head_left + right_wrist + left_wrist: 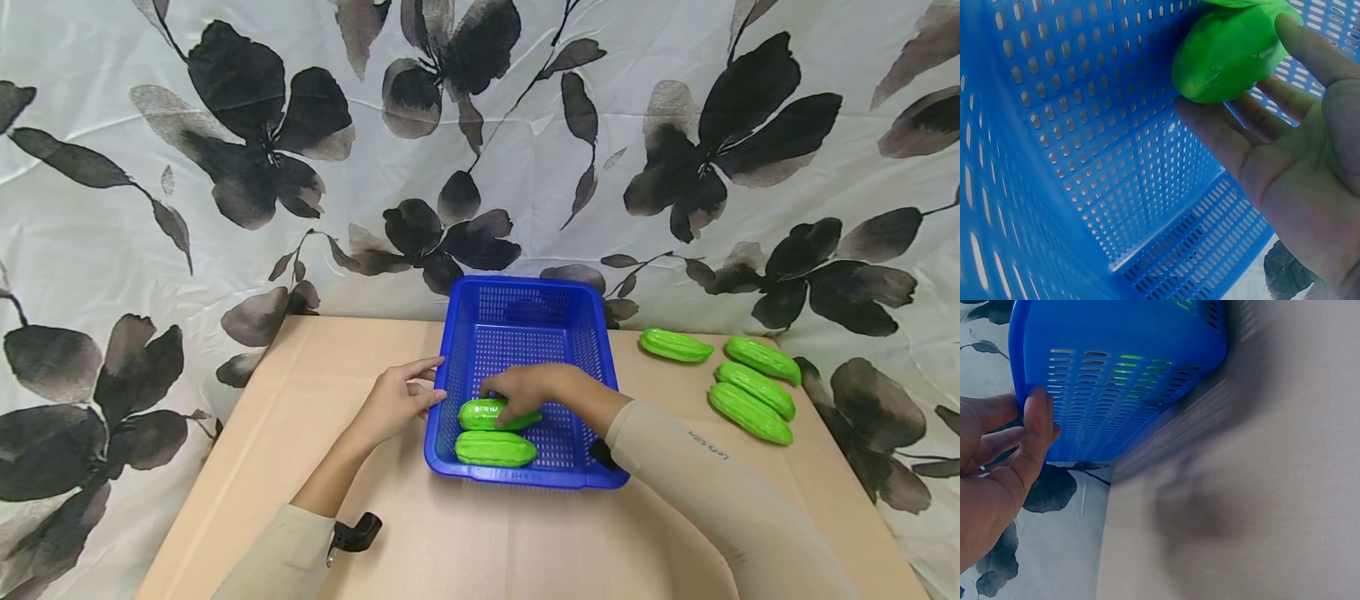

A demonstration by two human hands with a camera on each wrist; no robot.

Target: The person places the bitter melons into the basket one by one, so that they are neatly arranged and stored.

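Note:
A blue plastic basket (528, 482) stands on the table with two green ridged bitter melons lying side by side in its near left part. My right hand (528, 387) reaches in over the basket's right side and holds the farther bitter melon (480, 414), thumb on one side and fingers on the other. The right wrist view shows this bitter melon (1229, 56) between the fingertips. Nearer the front wall lies the other bitter melon (495, 448). My left hand (393, 404) pinches the left rim of the basket; the left wrist view shows its fingers (1036, 419) against the outer wall.
To the right on the table lie a lone bitter melon (675, 345) and a group of three, the front one (750, 413) among them. The tan table (480, 542) ends against a floral cloth (525, 167) behind the basket.

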